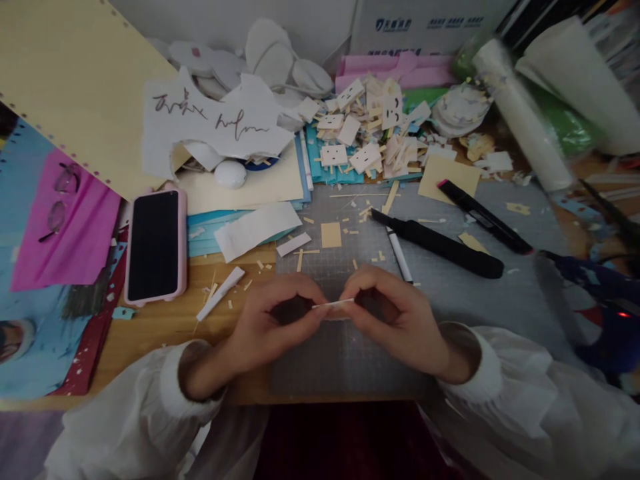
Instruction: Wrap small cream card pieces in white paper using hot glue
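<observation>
Both hands meet over the front part of the grey cutting mat (320, 373). Between them is a small thin white paper piece (339, 303), seen nearly edge-on. My left hand (277, 323) pinches its left end between thumb and forefinger. At its right end, my right hand (397, 320) pinches it the same way. Just beyond the fingers lie a small cream paper square (331, 235), thin paper strips and scraps. A black craft knife (437, 243) rests to the right, with a white pen (399, 255) beside it.
Many small paper figures with drawn faces (334, 155) are heaped at the back. A phone in a pink case (156, 245) lies left, near glasses (65, 193) on pink paper. A black marker (485, 217) lies at right, and a dark blue tool with a red light (607, 320) stands beyond.
</observation>
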{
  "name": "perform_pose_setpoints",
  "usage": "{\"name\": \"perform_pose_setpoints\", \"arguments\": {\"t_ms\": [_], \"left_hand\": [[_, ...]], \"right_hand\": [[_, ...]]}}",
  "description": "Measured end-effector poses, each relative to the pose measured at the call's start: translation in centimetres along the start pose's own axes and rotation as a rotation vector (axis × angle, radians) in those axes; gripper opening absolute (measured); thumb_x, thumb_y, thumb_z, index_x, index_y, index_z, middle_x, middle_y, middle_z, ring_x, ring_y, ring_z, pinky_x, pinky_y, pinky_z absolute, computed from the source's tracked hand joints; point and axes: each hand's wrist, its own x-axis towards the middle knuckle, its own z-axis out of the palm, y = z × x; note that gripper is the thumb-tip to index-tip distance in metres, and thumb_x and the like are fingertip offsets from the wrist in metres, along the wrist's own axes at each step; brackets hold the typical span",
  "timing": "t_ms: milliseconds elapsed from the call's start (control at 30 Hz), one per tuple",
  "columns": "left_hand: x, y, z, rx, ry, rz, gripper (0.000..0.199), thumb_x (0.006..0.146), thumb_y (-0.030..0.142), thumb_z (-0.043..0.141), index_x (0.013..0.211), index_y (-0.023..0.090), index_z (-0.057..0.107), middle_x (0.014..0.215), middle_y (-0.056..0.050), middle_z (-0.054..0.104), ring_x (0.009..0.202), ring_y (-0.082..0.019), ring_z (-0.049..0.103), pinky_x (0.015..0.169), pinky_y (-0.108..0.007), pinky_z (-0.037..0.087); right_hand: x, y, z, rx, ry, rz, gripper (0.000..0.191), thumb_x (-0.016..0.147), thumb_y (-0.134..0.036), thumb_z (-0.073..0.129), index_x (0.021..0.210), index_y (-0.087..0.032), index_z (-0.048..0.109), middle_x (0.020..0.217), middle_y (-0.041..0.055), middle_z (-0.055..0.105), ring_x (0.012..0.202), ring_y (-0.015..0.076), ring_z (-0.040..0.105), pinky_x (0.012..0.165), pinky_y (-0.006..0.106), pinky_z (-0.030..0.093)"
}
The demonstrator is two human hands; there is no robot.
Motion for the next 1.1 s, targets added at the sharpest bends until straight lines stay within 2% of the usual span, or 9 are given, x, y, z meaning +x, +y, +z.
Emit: {"name": "perform_pose_setpoints", "arguments": {"t_ms": [133, 333, 433, 533, 833, 967, 1100], "left_hand": [[-0.05, -0.19, 0.19, 0.051, -0.012, 0.017, 0.003, 0.083, 0.016, 0.066, 0.081, 0.017, 0.064, 0.076, -0.002, 0.068, 0.069, -0.013, 0.061, 0.065, -0.025, 0.048], [0.13, -0.11, 0.39, 0.073, -0.031, 0.017, 0.006, 0.084, 0.019, 0.065, 0.079, 0.017, 0.064, 0.071, -0.001, 0.065, 0.065, -0.012, 0.059, 0.06, -0.023, 0.047], [0.17, 0.01, 0.35, 0.036, -0.019, 0.031, 0.007, 0.085, 0.02, 0.065, 0.079, 0.017, 0.065, 0.072, -0.002, 0.066, 0.066, -0.013, 0.06, 0.061, -0.024, 0.048], [0.03, -0.02, 0.17, -0.017, 0.021, -0.011, 0.005, 0.086, 0.021, 0.065, 0.082, 0.017, 0.066, 0.075, -0.003, 0.068, 0.068, -0.013, 0.061, 0.062, -0.025, 0.047], [-0.04, 0.08, 0.06, -0.067, 0.055, -0.044, 0.004, 0.084, 0.02, 0.066, 0.086, 0.017, 0.066, 0.079, -0.004, 0.069, 0.071, -0.013, 0.062, 0.065, -0.024, 0.051], [0.04, 0.26, 0.02, -0.088, 0.056, -0.075, 0.004, 0.085, 0.02, 0.066, 0.084, 0.017, 0.067, 0.076, -0.003, 0.069, 0.067, -0.012, 0.06, 0.061, -0.023, 0.049], [0.13, 0.22, 0.02, -0.229, 0.137, -0.127, 0.004, 0.082, 0.019, 0.069, 0.078, 0.018, 0.068, 0.07, 0.0, 0.065, 0.063, -0.01, 0.058, 0.056, -0.019, 0.047]], "right_hand": [[0.06, 0.02, 0.1, -0.005, 0.029, -0.006, 0.002, 0.089, -0.019, 0.06, 0.088, -0.021, 0.059, 0.08, -0.0002, 0.057, 0.074, 0.0117, 0.055, 0.064, 0.027, 0.045], [0.45, -0.18, -0.1, -0.026, -0.017, -0.04, 0.003, 0.089, -0.02, 0.062, 0.086, -0.02, 0.06, 0.078, -0.0001, 0.059, 0.072, 0.0121, 0.055, 0.065, 0.028, 0.045], [0.39, -0.27, -0.1, -0.006, -0.057, -0.026, 0.002, 0.088, -0.02, 0.061, 0.089, -0.02, 0.059, 0.079, -0.0001, 0.059, 0.072, 0.0119, 0.055, 0.065, 0.027, 0.046], [0.21, -0.27, -0.05, 0.013, -0.067, -0.005, 0.007, 0.087, -0.021, 0.061, 0.092, -0.021, 0.056, 0.081, -0.0004, 0.057, 0.073, 0.0118, 0.054, 0.063, 0.026, 0.045], [0.46, -0.42, -0.11, -0.032, -0.087, -0.012, 0.004, 0.088, -0.021, 0.061, 0.086, -0.02, 0.057, 0.075, -0.0012, 0.057, 0.068, 0.011, 0.053, 0.06, 0.025, 0.043], [0.5, -0.48, -0.06, -0.042, -0.094, -0.026, 0.007, 0.087, -0.023, 0.062, 0.084, -0.02, 0.057, 0.074, -0.0014, 0.056, 0.068, 0.0106, 0.053, 0.06, 0.024, 0.043], [0.35, -0.44, -0.32, 0.05, -0.102, 0.009, 0.006, 0.089, -0.025, 0.061, 0.087, -0.02, 0.058, 0.072, -0.0022, 0.056, 0.063, 0.0096, 0.051, 0.057, 0.023, 0.042]]}}
